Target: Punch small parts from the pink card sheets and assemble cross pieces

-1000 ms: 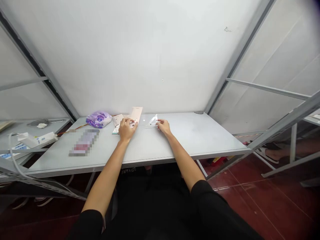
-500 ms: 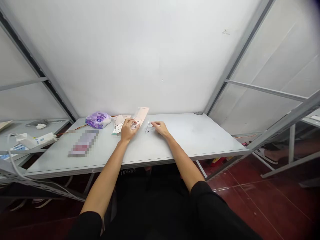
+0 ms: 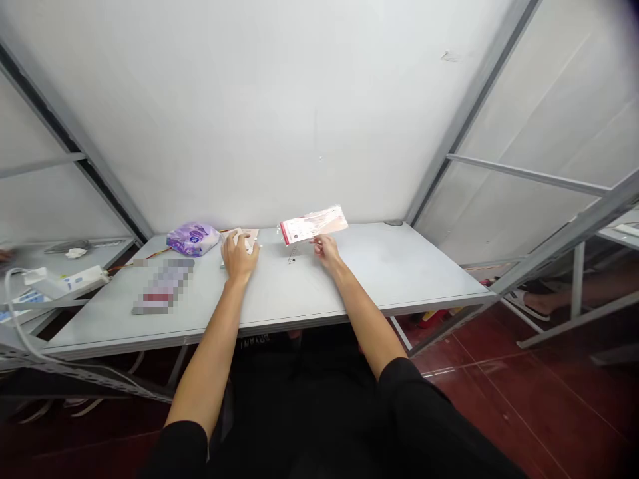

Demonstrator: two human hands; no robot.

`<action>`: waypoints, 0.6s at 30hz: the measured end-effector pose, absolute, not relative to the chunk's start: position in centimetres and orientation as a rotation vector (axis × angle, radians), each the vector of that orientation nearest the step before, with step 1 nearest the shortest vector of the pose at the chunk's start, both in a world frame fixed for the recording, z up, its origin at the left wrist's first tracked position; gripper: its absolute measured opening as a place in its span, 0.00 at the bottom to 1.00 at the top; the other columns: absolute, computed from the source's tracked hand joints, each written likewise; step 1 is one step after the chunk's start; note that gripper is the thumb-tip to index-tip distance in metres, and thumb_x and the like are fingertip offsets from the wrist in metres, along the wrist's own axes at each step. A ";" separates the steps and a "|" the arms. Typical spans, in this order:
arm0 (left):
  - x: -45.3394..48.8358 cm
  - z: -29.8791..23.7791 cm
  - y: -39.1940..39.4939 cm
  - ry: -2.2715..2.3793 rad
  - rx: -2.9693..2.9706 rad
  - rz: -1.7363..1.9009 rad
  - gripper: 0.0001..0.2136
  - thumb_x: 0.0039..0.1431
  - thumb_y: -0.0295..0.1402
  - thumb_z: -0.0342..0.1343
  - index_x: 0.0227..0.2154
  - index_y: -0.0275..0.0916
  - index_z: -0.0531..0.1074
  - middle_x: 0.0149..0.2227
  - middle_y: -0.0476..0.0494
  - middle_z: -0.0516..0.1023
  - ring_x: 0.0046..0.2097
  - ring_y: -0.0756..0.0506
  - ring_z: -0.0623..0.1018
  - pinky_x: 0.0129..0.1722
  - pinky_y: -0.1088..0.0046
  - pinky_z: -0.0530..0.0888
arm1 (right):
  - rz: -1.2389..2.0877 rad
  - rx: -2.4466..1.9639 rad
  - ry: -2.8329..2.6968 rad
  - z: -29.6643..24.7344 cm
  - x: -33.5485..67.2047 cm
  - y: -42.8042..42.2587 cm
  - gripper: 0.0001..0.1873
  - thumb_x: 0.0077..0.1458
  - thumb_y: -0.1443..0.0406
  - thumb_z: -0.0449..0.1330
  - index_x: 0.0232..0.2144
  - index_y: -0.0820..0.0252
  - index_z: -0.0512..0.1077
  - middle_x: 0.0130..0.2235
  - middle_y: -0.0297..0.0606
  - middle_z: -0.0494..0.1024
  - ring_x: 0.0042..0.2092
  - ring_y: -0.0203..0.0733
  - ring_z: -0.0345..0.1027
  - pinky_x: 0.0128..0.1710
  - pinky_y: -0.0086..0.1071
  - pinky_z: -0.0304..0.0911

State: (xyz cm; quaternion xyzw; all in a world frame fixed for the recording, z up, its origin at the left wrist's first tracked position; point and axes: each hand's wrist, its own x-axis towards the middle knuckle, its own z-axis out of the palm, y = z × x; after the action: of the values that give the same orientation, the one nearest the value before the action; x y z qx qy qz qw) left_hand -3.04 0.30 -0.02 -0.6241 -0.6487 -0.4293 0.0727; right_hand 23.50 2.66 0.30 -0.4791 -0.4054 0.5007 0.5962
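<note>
Nothing can be read for certain: the small print on the red-edged packet (image 3: 313, 225) at the right hand's fingers (image 3: 320, 243) is too blurred, as are the white capitals on the black shirt (image 3: 254, 343) below them.

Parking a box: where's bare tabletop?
Widest free patch: the tabletop right of the right hand and its pink-and-white packet. Narrower strip between the hands, in front of the ruler. Crowded back left: purple bag, papers, left hand.
</note>
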 end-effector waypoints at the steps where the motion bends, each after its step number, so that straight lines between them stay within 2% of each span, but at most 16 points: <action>1: -3.5 -0.2 0.4 -2.052 -1.805 -1.237 0.19 0.63 0.42 0.56 0.54 0.42 0.72 0.66 0.32 0.62 0.67 0.32 0.63 0.66 0.46 0.61 | 1.113 -1.092 -0.815 0.3 23.7 2.9 0.07 0.58 0.64 0.59 0.30 0.57 0.64 0.29 0.34 0.77 0.18 0.27 0.53 0.16 0.24 0.52; 3: -4.2 -0.5 0.4 -2.259 -1.747 -1.113 0.25 0.60 0.48 0.59 0.57 0.40 0.71 0.67 0.27 0.60 0.68 0.27 0.60 0.63 0.41 0.61 | 1.050 -1.036 -0.605 0.3 24.3 3.3 0.04 0.61 0.63 0.57 0.34 0.56 0.65 0.30 0.34 0.77 0.18 0.27 0.52 0.17 0.24 0.54; 5: -4.7 -0.9 0.6 -2.411 -1.745 -1.003 0.29 0.58 0.52 0.59 0.57 0.39 0.71 0.65 0.23 0.61 0.67 0.25 0.60 0.62 0.40 0.61 | 0.971 -1.027 -0.517 0.2 24.9 3.6 0.07 0.64 0.59 0.54 0.40 0.56 0.65 0.31 0.33 0.76 0.18 0.28 0.52 0.17 0.24 0.55; 10: -4.9 -1.1 0.9 -2.493 -1.762 -0.882 0.31 0.55 0.59 0.58 0.55 0.42 0.72 0.60 0.24 0.68 0.64 0.25 0.65 0.61 0.43 0.61 | 0.894 -1.055 -0.341 -0.1 26.1 3.7 0.12 0.69 0.56 0.46 0.47 0.53 0.63 0.32 0.32 0.73 0.19 0.31 0.56 0.20 0.26 0.62; 12: -4.9 -1.2 1.0 -2.496 -1.759 -0.853 0.32 0.53 0.58 0.60 0.54 0.43 0.72 0.59 0.24 0.69 0.63 0.25 0.66 0.60 0.44 0.62 | 0.915 -1.037 -0.275 -0.1 26.3 3.8 0.13 0.70 0.55 0.45 0.47 0.53 0.64 0.31 0.33 0.72 0.20 0.32 0.57 0.21 0.27 0.64; 15: -4.9 -1.2 1.0 -2.468 -1.765 -0.842 0.29 0.51 0.51 0.63 0.54 0.43 0.72 0.57 0.25 0.72 0.62 0.25 0.68 0.60 0.44 0.63 | 0.950 -1.064 -0.378 -0.2 26.3 3.7 0.16 0.70 0.52 0.44 0.44 0.54 0.66 0.31 0.36 0.73 0.21 0.33 0.58 0.22 0.28 0.66; 18: -4.9 -1.0 0.9 -2.433 -1.768 -0.943 0.27 0.52 0.47 0.64 0.54 0.42 0.72 0.55 0.26 0.73 0.59 0.26 0.71 0.59 0.44 0.64 | 0.961 -1.152 -0.674 -0.7 25.3 3.5 0.15 0.68 0.53 0.50 0.40 0.56 0.70 0.36 0.41 0.76 0.24 0.33 0.62 0.25 0.29 0.68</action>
State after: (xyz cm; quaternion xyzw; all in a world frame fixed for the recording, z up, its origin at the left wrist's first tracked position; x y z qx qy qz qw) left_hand -4.90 0.88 -1.02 -0.5610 -0.7718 -0.2993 -0.0053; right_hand 25.28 3.50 -0.68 -0.5134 -0.3002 0.4280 0.6806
